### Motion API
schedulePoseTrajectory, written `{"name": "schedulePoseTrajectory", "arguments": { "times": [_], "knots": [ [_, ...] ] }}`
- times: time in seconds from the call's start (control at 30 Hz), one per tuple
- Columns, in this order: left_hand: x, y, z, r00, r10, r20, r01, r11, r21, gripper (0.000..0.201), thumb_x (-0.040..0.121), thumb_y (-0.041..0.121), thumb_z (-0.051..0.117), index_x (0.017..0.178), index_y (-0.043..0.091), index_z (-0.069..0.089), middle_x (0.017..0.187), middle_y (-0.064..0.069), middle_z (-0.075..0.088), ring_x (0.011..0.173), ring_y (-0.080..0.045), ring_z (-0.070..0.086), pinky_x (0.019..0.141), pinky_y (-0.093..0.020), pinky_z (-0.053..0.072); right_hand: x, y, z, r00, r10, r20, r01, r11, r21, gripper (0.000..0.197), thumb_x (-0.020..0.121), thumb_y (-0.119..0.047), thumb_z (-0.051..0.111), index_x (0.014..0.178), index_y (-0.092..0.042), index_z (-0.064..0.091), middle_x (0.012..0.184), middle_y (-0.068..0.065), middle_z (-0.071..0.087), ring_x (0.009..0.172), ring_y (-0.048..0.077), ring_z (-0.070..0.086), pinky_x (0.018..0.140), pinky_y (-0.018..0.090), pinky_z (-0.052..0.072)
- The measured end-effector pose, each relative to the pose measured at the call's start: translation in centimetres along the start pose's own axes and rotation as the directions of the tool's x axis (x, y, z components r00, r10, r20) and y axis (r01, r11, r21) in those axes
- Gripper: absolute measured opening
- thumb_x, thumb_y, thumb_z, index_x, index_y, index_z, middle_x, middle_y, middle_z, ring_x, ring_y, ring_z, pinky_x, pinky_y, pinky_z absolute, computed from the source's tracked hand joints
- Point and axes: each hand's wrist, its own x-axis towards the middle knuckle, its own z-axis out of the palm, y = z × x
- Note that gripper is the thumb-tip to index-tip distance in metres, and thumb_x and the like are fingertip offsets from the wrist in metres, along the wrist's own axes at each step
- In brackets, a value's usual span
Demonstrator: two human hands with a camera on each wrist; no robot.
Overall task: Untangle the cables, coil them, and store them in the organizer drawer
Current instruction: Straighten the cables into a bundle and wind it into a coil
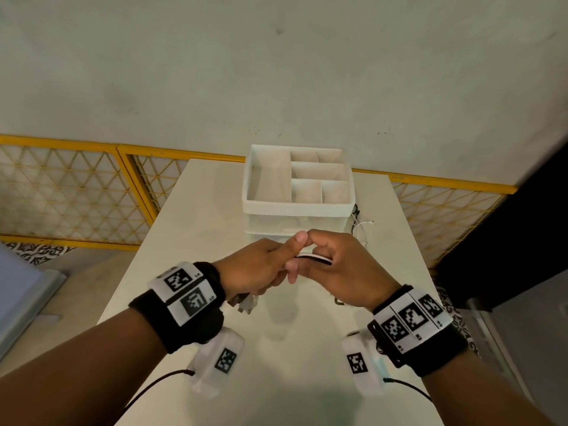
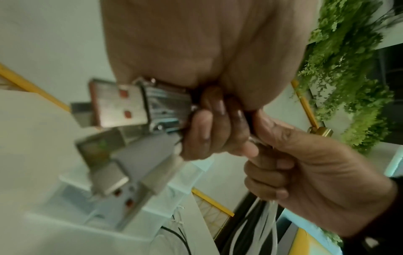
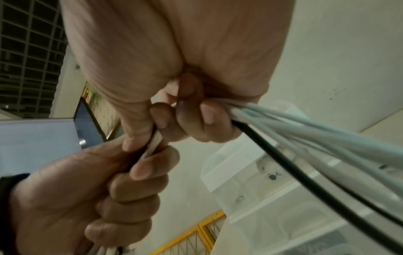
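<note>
Both forearms fill the near part of the head view, and past their wristbands the left hand (image 1: 261, 269) and the right hand (image 1: 341, 272) meet above the middle of the white table (image 1: 196, 229), each with its fingers curled round the same bundle of cables (image 1: 313, 258), which shows only as a short black and white band between the thumbs. Behind the hands, at the far edge of the table, stands the white organizer (image 1: 298, 179) with its divided top tray, and some loose cable ends (image 1: 359, 224) lie just beside its right side. From the left wrist camera, the metal USB plugs (image 2: 122, 105) stick out past the closed left fingers (image 2: 202, 131), and the right hand grips the strands lower, where white and black lines hang down. From the right wrist camera, the right fingers (image 3: 209, 117) are shut tightly on several pale cables and one black cable (image 3: 305, 172) that run away toward the clear drawer (image 3: 283, 215); the left hand holds the same strands just below. I judge the step to be the gathering of the bundle into a coil. To do it well, one hand should keep the plug ends fixed while the other makes even loops, without sharp bends near the plugs, and small enough for a compartment.
</note>
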Motion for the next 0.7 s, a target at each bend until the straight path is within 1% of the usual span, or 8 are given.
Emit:
{"name": "schedulePoseTrajectory", "arguments": {
  "times": [0.07,0.13,0.23,0.37,0.43,0.57,0.63,0.7],
  "knots": [
    [-0.2,-0.1,-0.6,0.999,0.018,0.048,-0.018,1.0,0.003,0.068,0.095,0.068,0.024,0.069,0.014,0.058,0.05,0.007,0.039,0.047,-0.013,0.034,0.052,-0.022,0.037,-0.4,-0.1,-0.4,0.999,-0.048,-0.023,0.049,0.998,0.037,0.013,0.096,-0.025,0.063,0.093,-0.022,0.076,0.071,-0.013,0.075,0.056,0.017,0.055,0.061,0.024,0.043],
    [-0.5,-0.3,-0.9,0.994,0.038,0.102,-0.034,0.999,-0.042,0.06,0.099,0.06,0.029,0.075,0.013,0.058,0.056,0.005,0.039,0.052,-0.014,0.034,0.056,-0.023,0.037,-0.6,0.1,-1.0,0.994,-0.068,-0.086,0.074,0.995,0.066,0.016,0.096,-0.016,0.063,0.094,-0.017,0.079,0.058,-0.02,0.068,0.05,0.019,0.042,0.052,0.022,0.038],
    [-0.8,-0.8,-1.0,0.984,0.046,0.172,-0.027,0.993,-0.111,0.046,0.103,0.046,0.036,0.081,0.011,0.058,0.059,0.004,0.044,0.053,-0.014,0.036,0.059,-0.025,0.038,-0.7,0.5,-1.2,0.99,-0.013,-0.144,0.025,0.996,0.084,0.014,0.092,-0.006,0.067,0.096,-0.001,0.079,0.05,-0.016,0.063,0.042,0.003,0.049,0.043,0.006,0.035],
    [-0.7,-1.4,-1.2,1.0,0.018,0.0,-0.018,0.998,-0.056,0.041,0.102,0.041,0.045,0.076,0.014,0.062,0.057,0.01,0.044,0.05,-0.009,0.034,0.051,-0.019,0.034,-0.5,1.3,-1.2,0.995,0.075,-0.061,-0.077,0.996,-0.036,0.023,0.098,-0.021,0.061,0.085,-0.021,0.079,0.053,-0.007,0.059,0.043,0.002,0.045,0.053,0.014,0.037],
    [-0.8,-1.7,-1.0,0.997,0.031,-0.07,-0.032,0.999,-0.011,0.041,0.102,0.041,0.046,0.074,0.016,0.062,0.055,0.013,0.044,0.048,-0.008,0.034,0.05,-0.019,0.034,-0.6,1.6,-1.4,0.989,0.146,-0.012,-0.146,0.983,-0.112,0.032,0.099,-0.033,0.057,0.076,-0.02,0.075,0.046,-0.01,0.049,0.043,0.004,0.041,0.051,0.015,0.035],
    [-1.5,-2.6,-0.1,0.996,-0.058,0.069,0.064,0.995,-0.08,0.042,0.103,0.043,0.04,0.08,0.013,0.059,0.057,0.008,0.041,0.049,-0.009,0.035,0.052,-0.02,0.035,-0.5,2.2,-1.3,0.994,0.099,-0.036,-0.105,0.973,-0.204,0.036,0.095,-0.035,0.063,0.068,-0.013,0.071,0.045,-0.011,0.043,0.047,0.006,0.038,0.054,0.019,0.031],
    [-1.9,-2.7,-0.1,0.992,-0.078,0.098,0.09,0.988,-0.124,0.043,0.103,0.043,0.041,0.079,0.011,0.057,0.057,0.005,0.037,0.048,-0.011,0.033,0.051,-0.021,0.034,-0.4,2.6,-1.0,0.996,0.072,-0.043,-0.079,0.978,-0.192,0.032,0.094,-0.037,0.065,0.071,-0.018,0.074,0.047,-0.012,0.047,0.048,0.006,0.04,0.057,0.021,0.033],
    [-2.0,-2.5,-0.8,0.998,-0.063,0.007,0.063,0.991,-0.118,0.042,0.103,0.039,0.043,0.075,0.011,0.055,0.055,0.006,0.037,0.045,-0.009,0.031,0.046,-0.018,0.032,-0.3,2.5,-1.0,0.998,0.059,-0.039,-0.063,0.989,-0.137,0.019,0.095,-0.037,0.063,0.089,-0.029,0.079,0.057,-0.02,0.059,0.054,0.0,0.049,0.063,0.019,0.039]
  ]
}}
